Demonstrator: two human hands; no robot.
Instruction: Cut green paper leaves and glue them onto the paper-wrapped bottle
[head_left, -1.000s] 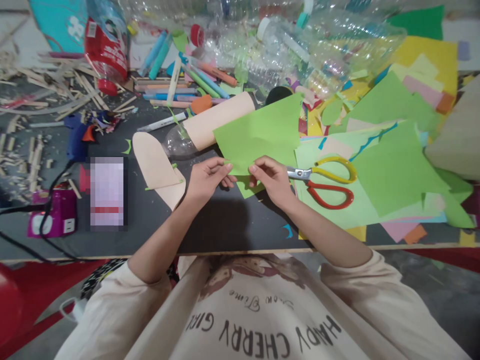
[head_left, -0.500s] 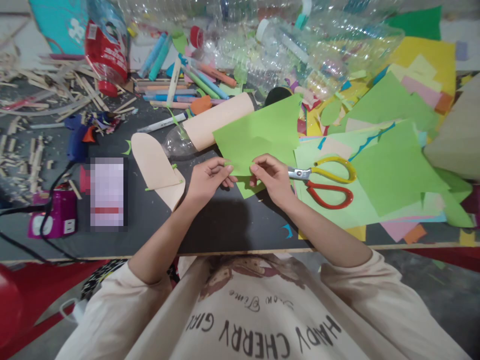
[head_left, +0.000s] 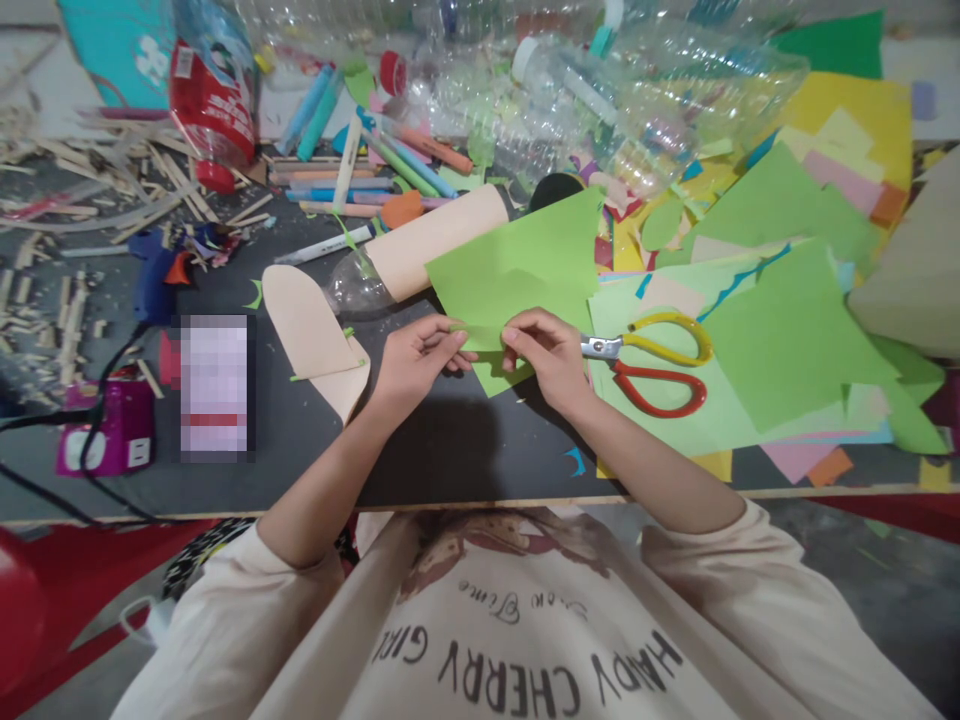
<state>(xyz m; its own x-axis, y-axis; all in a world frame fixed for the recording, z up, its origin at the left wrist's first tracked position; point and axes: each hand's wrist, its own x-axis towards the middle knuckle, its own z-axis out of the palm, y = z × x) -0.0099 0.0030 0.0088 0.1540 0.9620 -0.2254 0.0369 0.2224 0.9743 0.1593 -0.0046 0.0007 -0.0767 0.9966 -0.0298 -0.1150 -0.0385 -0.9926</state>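
Both hands, left (head_left: 409,362) and right (head_left: 547,355), pinch the green sheet (head_left: 517,270); scissors (head_left: 649,365) lie just right, bottle (head_left: 416,255) behind.

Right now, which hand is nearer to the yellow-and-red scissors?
Right. The right hand pinches the green paper just beside the blade tips of the scissors; the left hand pinches the same sheet farther over, beyond the right hand.

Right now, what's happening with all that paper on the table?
A person's left hand and right hand pinch the near edge of a green paper sheet over the dark table. Yellow-and-red scissors lie untouched beside the right hand. A plastic bottle wrapped in peach paper lies behind the sheet.
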